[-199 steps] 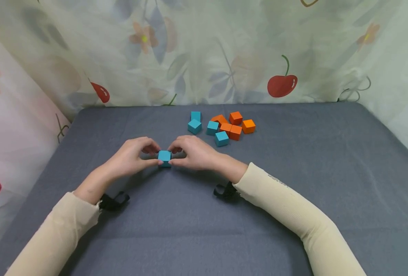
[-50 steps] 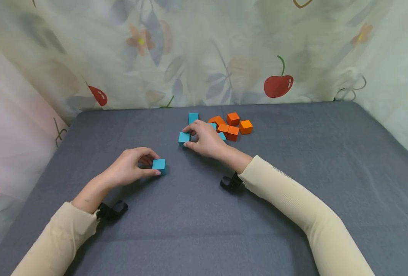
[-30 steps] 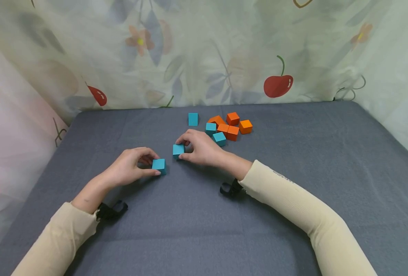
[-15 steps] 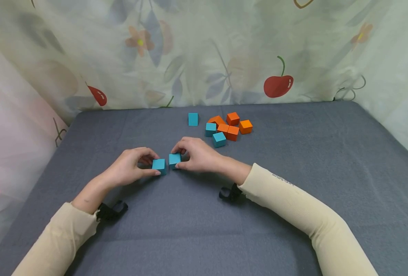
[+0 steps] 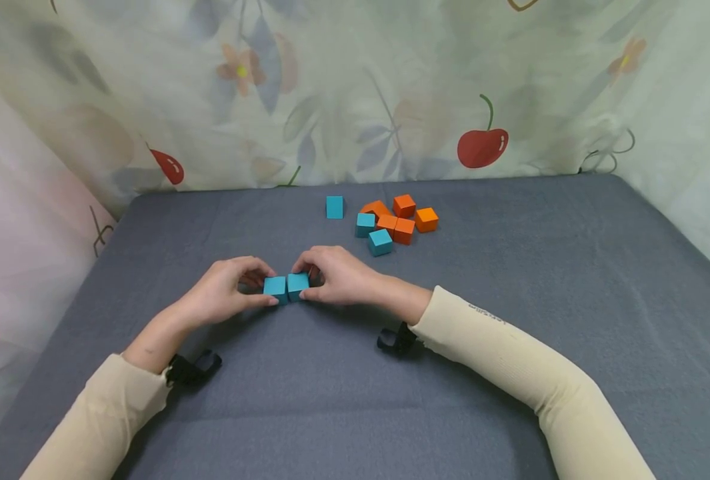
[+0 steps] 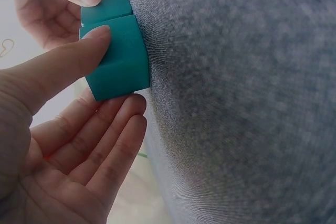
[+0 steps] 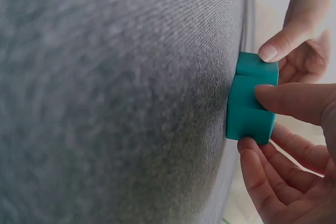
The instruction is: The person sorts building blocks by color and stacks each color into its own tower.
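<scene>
Two blue cubes sit side by side on the grey cloth in the head view, faces nearly or fully together. My left hand (image 5: pixel 225 285) pinches the left cube (image 5: pixel 275 287) between thumb and fingers. The right cube (image 5: pixel 297 285) is pinched the same way by my right hand (image 5: pixel 339 275). In the left wrist view the left hand's cube (image 6: pixel 119 59) is nearest, with the other cube (image 6: pixel 107 9) just beyond it. From the right wrist the right hand's cube (image 7: pixel 247 121) shows in front of the left one (image 7: pixel 257 65).
Behind the hands lie a blue block (image 5: pixel 334 207) by itself, two more blue cubes (image 5: pixel 365 225) (image 5: pixel 381 243), and a cluster of several orange blocks (image 5: pixel 404 231). A patterned curtain (image 5: pixel 355 93) hangs along the back edge of the cloth-covered table (image 5: pixel 541 267).
My right hand has brought a second blue cube from near the cluster leftward and toward me, up beside the first one. The left hand has stayed nearly still lately, holding its cube.
</scene>
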Demonstrator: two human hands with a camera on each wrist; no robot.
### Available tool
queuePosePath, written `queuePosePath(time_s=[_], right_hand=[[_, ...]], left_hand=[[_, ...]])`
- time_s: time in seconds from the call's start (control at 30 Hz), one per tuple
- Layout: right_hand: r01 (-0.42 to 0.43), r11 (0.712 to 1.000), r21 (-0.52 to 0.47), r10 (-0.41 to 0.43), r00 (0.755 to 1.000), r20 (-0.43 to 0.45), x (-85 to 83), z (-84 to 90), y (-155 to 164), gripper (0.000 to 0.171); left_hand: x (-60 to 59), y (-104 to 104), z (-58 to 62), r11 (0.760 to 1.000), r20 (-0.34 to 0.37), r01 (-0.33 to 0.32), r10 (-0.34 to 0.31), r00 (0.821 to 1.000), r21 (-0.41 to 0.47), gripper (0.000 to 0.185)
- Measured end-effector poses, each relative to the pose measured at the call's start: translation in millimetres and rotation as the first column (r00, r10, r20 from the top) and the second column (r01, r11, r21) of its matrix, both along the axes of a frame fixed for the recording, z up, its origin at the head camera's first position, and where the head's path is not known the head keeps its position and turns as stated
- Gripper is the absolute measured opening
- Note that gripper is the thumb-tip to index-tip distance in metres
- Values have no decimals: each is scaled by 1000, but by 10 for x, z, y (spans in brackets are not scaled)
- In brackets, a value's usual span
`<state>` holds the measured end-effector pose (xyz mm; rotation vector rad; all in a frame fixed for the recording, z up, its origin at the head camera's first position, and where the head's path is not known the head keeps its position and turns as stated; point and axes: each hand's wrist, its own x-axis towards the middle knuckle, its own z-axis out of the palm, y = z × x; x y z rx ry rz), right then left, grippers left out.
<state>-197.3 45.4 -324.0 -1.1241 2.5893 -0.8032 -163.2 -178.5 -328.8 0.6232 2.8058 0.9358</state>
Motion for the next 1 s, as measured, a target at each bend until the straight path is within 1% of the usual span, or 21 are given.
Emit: queuePosePath(time_s=[0.27,0.7,0.87,1.0], right_hand=[[11,1000,10,-11,1000,14,10,6,-35,33],[-13,1000,1,13,1000,5,6,-14,-32,32],[-42,999,0,42,999,23,-28,3,33,41],[-46,999,22,45,999,29,-71,33,118,50]], left_hand=[[-12,7,-1,1000,-8,0,0,1000,-13,30],[-1,7,9,1000,3,-5,5,1000,-10,29],[-3,6,6,1000,1,-2,2,1000,-13,30],[0,3,18,1000,-7,8,-8,1000,-8,30]])
